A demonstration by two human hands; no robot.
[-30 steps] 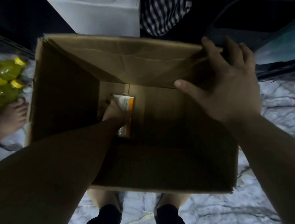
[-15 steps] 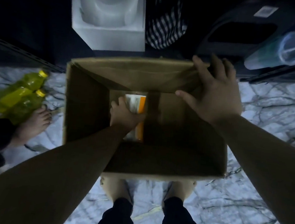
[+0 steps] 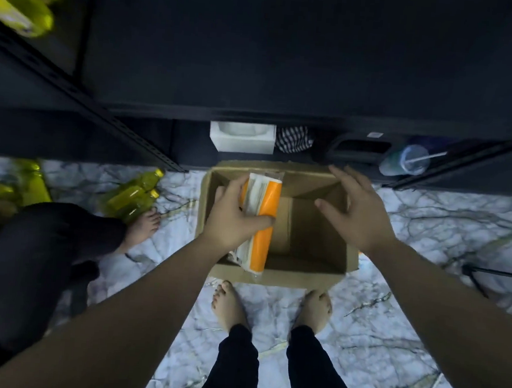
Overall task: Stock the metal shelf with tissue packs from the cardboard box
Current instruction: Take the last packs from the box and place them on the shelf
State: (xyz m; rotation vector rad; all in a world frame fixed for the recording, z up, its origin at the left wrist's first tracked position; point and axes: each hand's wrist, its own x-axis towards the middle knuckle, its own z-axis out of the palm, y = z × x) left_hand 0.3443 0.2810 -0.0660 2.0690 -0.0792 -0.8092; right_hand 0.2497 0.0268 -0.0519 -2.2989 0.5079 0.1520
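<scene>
An open cardboard box [image 3: 309, 277] stands on the marble floor in front of my bare feet, its inside showing nothing else. My left hand [image 3: 234, 216] is shut on an orange and white tissue pack [image 3: 261, 222], held above the box's left side. My right hand [image 3: 354, 213] hovers over the box's right part with fingers spread, holding nothing. The dark metal shelf [image 3: 258, 71] rises just behind the box and fills the upper view.
The bottom shelf level holds a white foam block [image 3: 242, 137], striped cloth [image 3: 294, 138] and a plastic cup with straw [image 3: 407, 163]. Yellow-green bottles [image 3: 131, 199] lie on the floor left, more [image 3: 22, 1] on an upper shelf. Another person's leg and foot [image 3: 141, 227] are at left.
My left hand lifted the tissue pack from the box bottom to above its rim. My right hand let go of the far flap. My head rose, so the box looks smaller.
</scene>
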